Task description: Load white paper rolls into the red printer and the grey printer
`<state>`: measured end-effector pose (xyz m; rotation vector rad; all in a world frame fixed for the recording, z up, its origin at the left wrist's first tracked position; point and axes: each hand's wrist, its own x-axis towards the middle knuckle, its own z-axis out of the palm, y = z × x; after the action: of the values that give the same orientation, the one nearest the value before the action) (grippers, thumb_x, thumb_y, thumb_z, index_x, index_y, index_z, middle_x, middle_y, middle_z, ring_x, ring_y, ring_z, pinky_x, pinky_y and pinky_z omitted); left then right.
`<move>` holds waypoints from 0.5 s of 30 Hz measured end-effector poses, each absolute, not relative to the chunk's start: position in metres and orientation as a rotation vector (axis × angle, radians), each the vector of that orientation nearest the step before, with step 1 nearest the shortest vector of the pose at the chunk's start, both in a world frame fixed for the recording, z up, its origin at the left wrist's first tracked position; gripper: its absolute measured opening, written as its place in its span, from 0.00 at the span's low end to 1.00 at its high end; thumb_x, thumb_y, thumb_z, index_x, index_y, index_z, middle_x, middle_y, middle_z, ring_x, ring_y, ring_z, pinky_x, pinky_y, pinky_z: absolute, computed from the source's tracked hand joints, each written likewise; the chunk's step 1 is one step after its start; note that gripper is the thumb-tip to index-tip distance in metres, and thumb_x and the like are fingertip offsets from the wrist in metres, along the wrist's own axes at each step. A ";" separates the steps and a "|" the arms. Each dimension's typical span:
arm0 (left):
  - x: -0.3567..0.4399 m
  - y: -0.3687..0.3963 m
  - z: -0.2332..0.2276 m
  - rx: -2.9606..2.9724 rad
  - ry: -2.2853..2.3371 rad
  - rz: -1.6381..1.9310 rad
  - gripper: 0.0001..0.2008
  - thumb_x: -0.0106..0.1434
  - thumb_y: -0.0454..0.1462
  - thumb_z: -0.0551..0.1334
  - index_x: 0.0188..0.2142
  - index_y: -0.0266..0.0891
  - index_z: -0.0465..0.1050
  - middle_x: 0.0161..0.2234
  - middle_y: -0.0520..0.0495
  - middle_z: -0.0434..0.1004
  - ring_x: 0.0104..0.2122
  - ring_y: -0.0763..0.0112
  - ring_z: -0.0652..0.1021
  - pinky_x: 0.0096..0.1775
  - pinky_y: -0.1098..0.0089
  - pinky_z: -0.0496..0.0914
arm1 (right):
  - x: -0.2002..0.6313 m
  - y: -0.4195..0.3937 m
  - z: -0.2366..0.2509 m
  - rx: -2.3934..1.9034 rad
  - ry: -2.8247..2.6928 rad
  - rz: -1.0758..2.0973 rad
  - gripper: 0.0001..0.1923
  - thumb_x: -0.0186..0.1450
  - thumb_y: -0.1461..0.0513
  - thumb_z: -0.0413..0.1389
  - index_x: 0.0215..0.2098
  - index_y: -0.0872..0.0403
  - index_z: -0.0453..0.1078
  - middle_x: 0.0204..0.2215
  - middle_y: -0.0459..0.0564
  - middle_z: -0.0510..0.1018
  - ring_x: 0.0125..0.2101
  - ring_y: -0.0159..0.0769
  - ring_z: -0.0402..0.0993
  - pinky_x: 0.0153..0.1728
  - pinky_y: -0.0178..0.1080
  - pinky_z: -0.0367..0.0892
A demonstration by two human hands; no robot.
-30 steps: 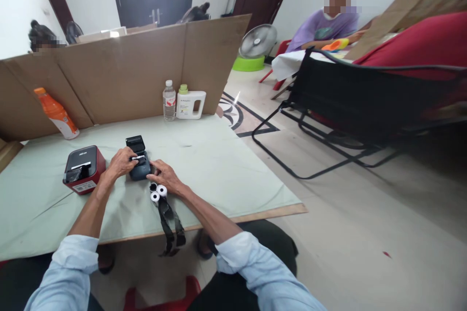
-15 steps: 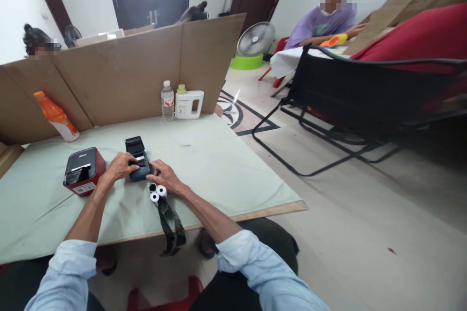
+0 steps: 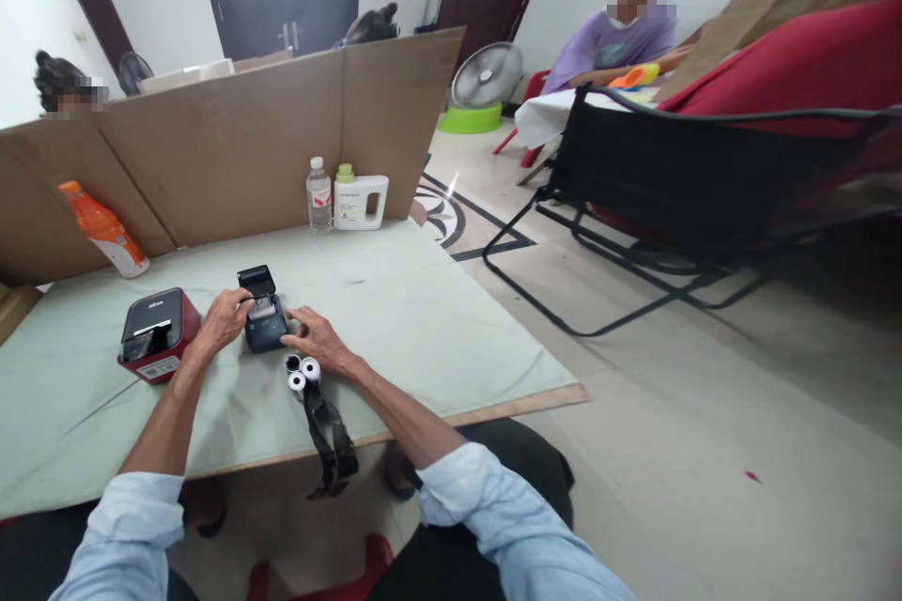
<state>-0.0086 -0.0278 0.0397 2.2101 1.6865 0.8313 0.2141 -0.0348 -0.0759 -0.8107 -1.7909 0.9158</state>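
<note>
- The small dark printer [image 3: 263, 324], with its lid raised, is gripped at its left side by the left hand [image 3: 224, 321], whose fingers are curled against the case.
- The right hand [image 3: 315, 341] is laid loosely open on the table, its fingertips touching the printer's right side; nothing is clasped in it.
- Against the picture a second earlier, the left hand has been drawn off the top of the printer to its side, so that white paper is now shown in the open compartment.
- Two white paper rolls [image 3: 304, 374] are seen just in front of the right hand, with a black strap [image 3: 330, 437] trailing from them over the table's near edge.
- A red and black printer [image 3: 152, 332] is stood near the table's left edge.
- The table [image 3: 437, 319] is covered in pale green; the printer lies left of its middle.
- At the far edge, against a cardboard screen [image 3: 232, 146], an orange bottle [image 3: 103, 228], a water bottle [image 3: 319, 196] and a white jug [image 3: 359, 201] are placed.
- Beyond, a black folding chair [image 3: 669, 197], a floor fan [image 3: 483, 84] and a seated person in purple [image 3: 610, 42] are visible.
</note>
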 end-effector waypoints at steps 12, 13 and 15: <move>0.037 -0.054 0.082 2.214 1.298 0.684 0.15 0.68 0.44 0.58 0.27 0.39 0.70 0.24 0.52 0.67 0.27 0.71 0.66 0.31 0.71 0.61 | 0.228 -0.048 -0.016 -0.716 -1.707 0.995 0.16 0.64 0.54 0.64 0.45 0.54 0.76 0.38 0.47 0.75 0.30 0.30 0.66 0.35 0.35 0.67; 0.041 -0.056 0.082 2.191 1.260 0.680 0.16 0.68 0.45 0.58 0.26 0.39 0.69 0.23 0.53 0.65 0.26 0.72 0.65 0.30 0.71 0.60 | 0.230 -0.050 -0.012 -0.712 -1.686 1.036 0.14 0.63 0.53 0.64 0.40 0.54 0.76 0.34 0.45 0.73 0.30 0.31 0.65 0.33 0.35 0.65; 0.049 -0.057 0.080 2.128 1.213 0.690 0.18 0.68 0.46 0.58 0.25 0.38 0.68 0.22 0.53 0.63 0.25 0.73 0.64 0.28 0.71 0.59 | 0.235 -0.052 -0.005 -0.699 -1.624 1.136 0.14 0.63 0.52 0.63 0.33 0.55 0.73 0.28 0.43 0.70 0.29 0.31 0.63 0.31 0.34 0.63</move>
<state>0.0486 -0.0567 0.0799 2.1283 1.2128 0.6899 0.2349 -0.0524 -0.0055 -0.6986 -1.6235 1.1363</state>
